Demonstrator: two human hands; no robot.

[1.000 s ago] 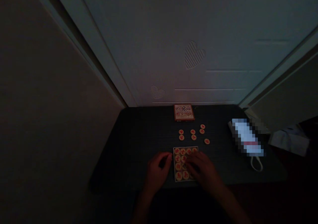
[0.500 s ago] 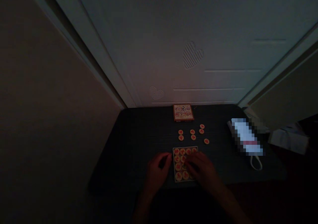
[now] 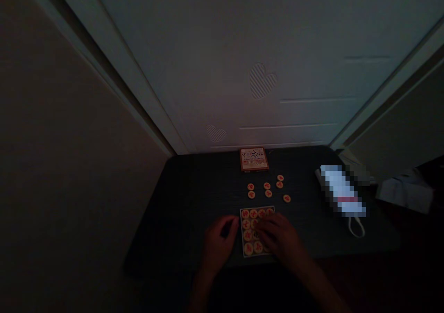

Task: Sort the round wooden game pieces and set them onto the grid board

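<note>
A shallow square tray (image 3: 242, 239) holds rows of round Chinese chess pieces (image 3: 248, 248), most with red characters. Over its right half lies my right hand (image 3: 279, 234), its fingers closed and the tips on a Chinese chess piece (image 3: 254, 223) in the second row. This hand covers several pieces behind it. One darker-marked piece (image 3: 255, 234) shows partly below the fingertips. My left hand (image 3: 220, 239) is beside the tray's left edge, thumb and forefinger curled together into a ring. I see nothing between those fingertips.
Several loose pieces (image 3: 268, 193) lie beyond the tray on the dark table (image 3: 194, 192). A printed box lid (image 3: 254, 159) sits at the back by the white door (image 3: 194, 63). To the right are a blurred bright-screened device (image 3: 342, 190) and a white loop (image 3: 356, 227).
The view has shifted slightly. My right hand's fingertips have moved a little over the tray, while my left hand keeps its curled pose. The loose pieces lie as before.
</note>
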